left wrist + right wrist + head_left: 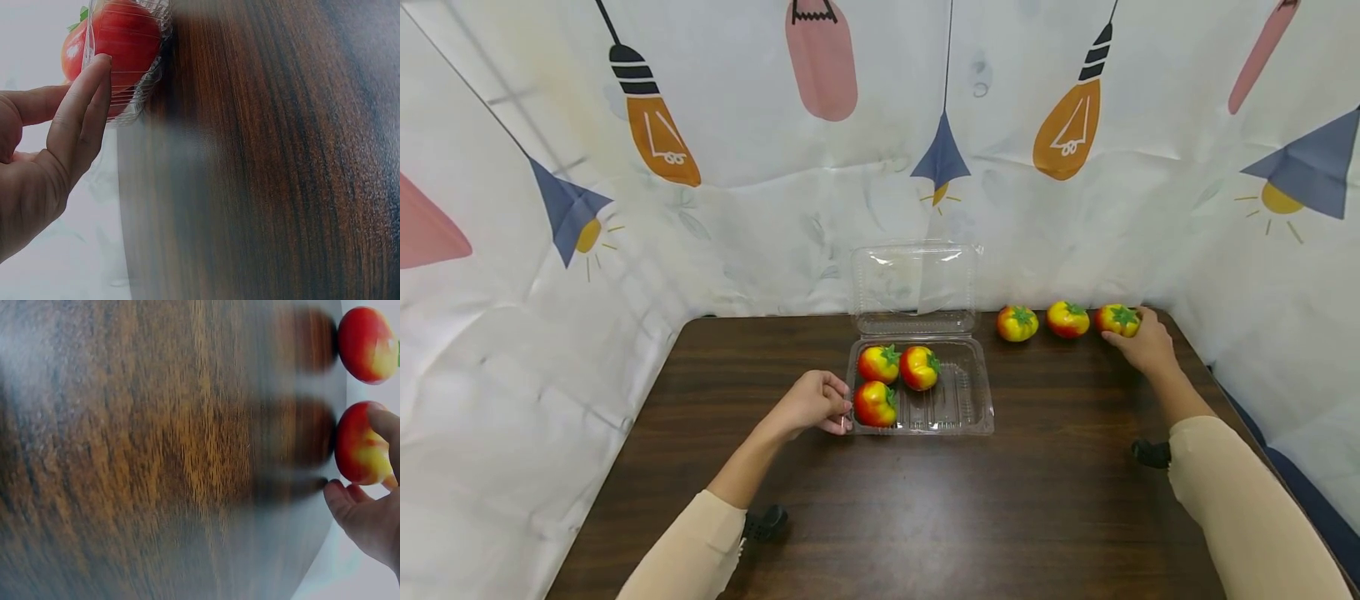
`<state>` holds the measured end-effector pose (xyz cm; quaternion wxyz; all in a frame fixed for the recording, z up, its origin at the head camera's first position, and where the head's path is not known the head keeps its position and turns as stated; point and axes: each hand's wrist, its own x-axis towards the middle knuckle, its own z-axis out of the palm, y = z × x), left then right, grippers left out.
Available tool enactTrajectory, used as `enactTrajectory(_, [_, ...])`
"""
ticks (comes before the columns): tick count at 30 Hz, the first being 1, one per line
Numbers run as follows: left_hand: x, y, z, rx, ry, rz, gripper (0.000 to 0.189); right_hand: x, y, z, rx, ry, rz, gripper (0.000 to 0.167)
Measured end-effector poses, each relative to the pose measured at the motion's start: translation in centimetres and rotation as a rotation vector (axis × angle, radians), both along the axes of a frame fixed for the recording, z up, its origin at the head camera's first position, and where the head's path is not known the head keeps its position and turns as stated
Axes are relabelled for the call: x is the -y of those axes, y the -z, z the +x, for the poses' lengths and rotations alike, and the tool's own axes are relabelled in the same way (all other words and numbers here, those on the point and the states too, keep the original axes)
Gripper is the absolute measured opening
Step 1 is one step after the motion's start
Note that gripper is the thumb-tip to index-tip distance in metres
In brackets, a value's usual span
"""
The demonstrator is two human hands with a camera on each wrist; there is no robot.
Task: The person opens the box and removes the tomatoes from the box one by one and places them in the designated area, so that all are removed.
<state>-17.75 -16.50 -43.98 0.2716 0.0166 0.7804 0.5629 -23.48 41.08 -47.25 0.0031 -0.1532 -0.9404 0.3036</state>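
Observation:
My left hand (pixel 816 402) is at the left wall of a clear plastic clamshell box (pixel 955 408), thumb and fingers pinching its edge. In the left wrist view, its long fingers (pixel 78 115) lie along the outside wall. Inside the open box sit a red-and-yellow toy tomato (pixel 877 364), another one (pixel 919 368) and a third (pixel 875 404), all toward its left side. At the far right, my right hand (pixel 1146 343) grips a toy tomato (pixel 1116 319) by its sides, thumb across the near face. That tomato sits on the table in the right wrist view.
Two more toy tomatoes, one by the box (pixel 1017 323) and one farther right (pixel 1067 319), stand in a row along the back edge of the dark wooden table (pixel 1037 500). The raised clear lid (pixel 916 279) leans at the patterned curtain (pixel 745 250) behind.

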Motion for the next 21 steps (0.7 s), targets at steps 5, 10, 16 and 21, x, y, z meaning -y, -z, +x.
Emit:
enactTrajectory(5, [0.0, 0.0, 0.1, 0.000, -0.001, -0.003, 0.025, -0.1, -0.3, 0.3, -0.023, -0.001, -0.001, 0.095])
enactTrajectory(10, [-0.1, 0.0, 0.1, 0.002, -0.005, 0.003, 0.026, -0.4, -1.2, 0.8, -0.044, -0.024, -0.001, 0.096])
enactTrajectory(16, [-0.2, 0.0, 0.2, -0.002, -0.006, 0.014, 0.026, -0.7, -2.7, 1.3, -0.054, -0.067, -0.025, 0.099])
enactTrajectory(21, [-0.1, 0.0, 0.2, -0.009, 0.000, 0.015, 0.025, -0.1, -3.8, 1.7, -0.161, -0.074, -0.047, 0.091])
